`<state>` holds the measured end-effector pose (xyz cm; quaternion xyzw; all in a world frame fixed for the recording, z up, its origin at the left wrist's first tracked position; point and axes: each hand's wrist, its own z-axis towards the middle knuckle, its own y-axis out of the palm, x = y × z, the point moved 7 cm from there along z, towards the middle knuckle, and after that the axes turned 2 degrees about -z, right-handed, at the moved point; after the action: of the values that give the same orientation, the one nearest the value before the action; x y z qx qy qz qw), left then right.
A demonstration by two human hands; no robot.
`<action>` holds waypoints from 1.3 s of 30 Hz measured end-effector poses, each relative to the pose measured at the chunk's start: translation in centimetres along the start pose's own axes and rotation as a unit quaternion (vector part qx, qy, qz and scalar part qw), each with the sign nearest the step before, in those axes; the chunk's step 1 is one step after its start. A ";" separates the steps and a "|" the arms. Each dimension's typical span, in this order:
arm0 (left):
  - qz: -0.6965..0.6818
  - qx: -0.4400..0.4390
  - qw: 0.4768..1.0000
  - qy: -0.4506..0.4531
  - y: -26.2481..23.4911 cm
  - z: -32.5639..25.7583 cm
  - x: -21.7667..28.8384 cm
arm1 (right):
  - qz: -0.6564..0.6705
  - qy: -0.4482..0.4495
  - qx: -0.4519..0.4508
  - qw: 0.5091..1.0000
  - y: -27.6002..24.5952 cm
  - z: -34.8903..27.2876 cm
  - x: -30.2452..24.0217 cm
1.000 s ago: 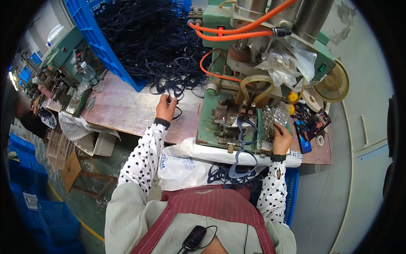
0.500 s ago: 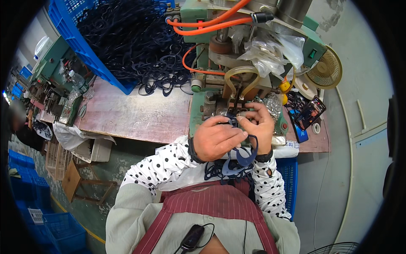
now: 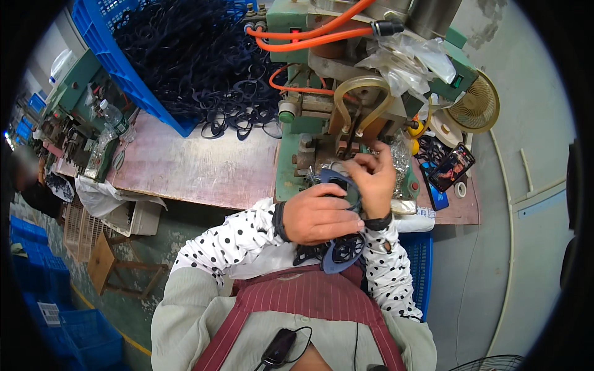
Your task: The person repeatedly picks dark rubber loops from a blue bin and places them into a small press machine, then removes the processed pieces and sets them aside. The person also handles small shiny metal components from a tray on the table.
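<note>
Currently, a dark-blue, flat looped strap (image 3: 333, 267) hangs before a green metal press (image 3: 289, 176), held by the left hand (image 3: 318, 214), fingers folded; the right hand (image 3: 375, 184) is half curled, whether gripping I cannot tell. Around them: worn pinkish tabletop (image 3: 192, 161), scuffed green floor (image 3: 185, 244), pale grey wall (image 3: 535, 117).

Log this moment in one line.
left hand: holding blue looped strap | right hand: close to green press | blue crate: heaped with dark looped straps

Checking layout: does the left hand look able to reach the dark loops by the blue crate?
Probably yes: only benchtop and low machine base show between the left hand and the dark loops.
</note>
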<state>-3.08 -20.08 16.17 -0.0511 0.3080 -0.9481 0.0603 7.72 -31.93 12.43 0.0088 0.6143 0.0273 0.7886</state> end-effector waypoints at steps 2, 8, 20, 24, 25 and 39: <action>-0.048 -0.012 0.999 -0.012 1.0 -0.6 -1.3 | -0.027 -0.015 0.016 0.999 -2.1 0.5 0.2; -0.065 0.000 0.998 -0.016 1.8 -1.4 -2.0 | -0.337 0.005 0.177 0.925 -14.7 1.7 9.2; -0.005 0.000 1.000 0.016 1.5 -2.1 -1.8 | -0.570 -0.179 0.063 0.800 -12.2 0.5 9.1; 0.095 0.041 0.994 0.014 -2.9 -4.7 -4.9 | -0.520 -0.163 0.102 0.832 -12.9 0.1 8.2; 0.151 0.061 0.986 -0.038 -4.3 -6.3 -7.4 | -0.518 -0.148 0.103 0.836 -12.7 0.2 7.9; 0.272 -0.023 0.586 -0.763 -5.7 -18.0 -39.8 | -0.478 -0.112 0.168 0.855 -15.0 -0.3 9.3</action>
<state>33.30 0.68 2.62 -0.6712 0.1705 -0.4930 0.5266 10.16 -46.41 2.69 -0.1503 0.4459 -0.4579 0.7543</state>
